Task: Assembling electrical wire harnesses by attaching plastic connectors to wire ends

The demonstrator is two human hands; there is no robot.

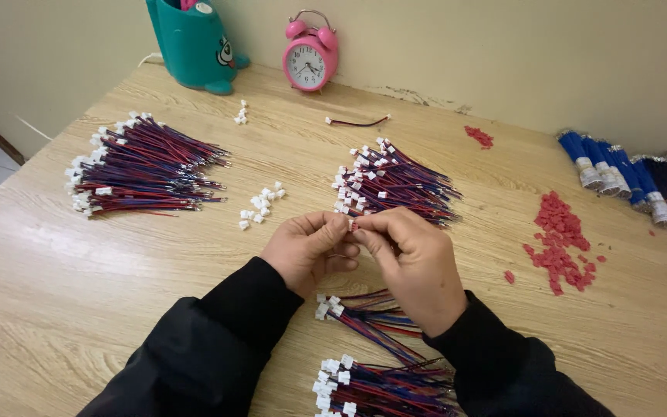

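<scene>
While both hands met over the table's point(63, 293) middle, left hand point(306, 251) and right hand point(414, 266) had fingertips pinched shut together on a small white connector point(350, 225), its wire hidden under the palms. Connector sat directly between the thumbs, equally near both hands; long axis could not be told. Wired bundle point(391, 185) lay just beyond toward the far edge. Loose white connectors point(260, 207) sat left of the hands, red pieces point(559, 239) toward the right edge.
</scene>
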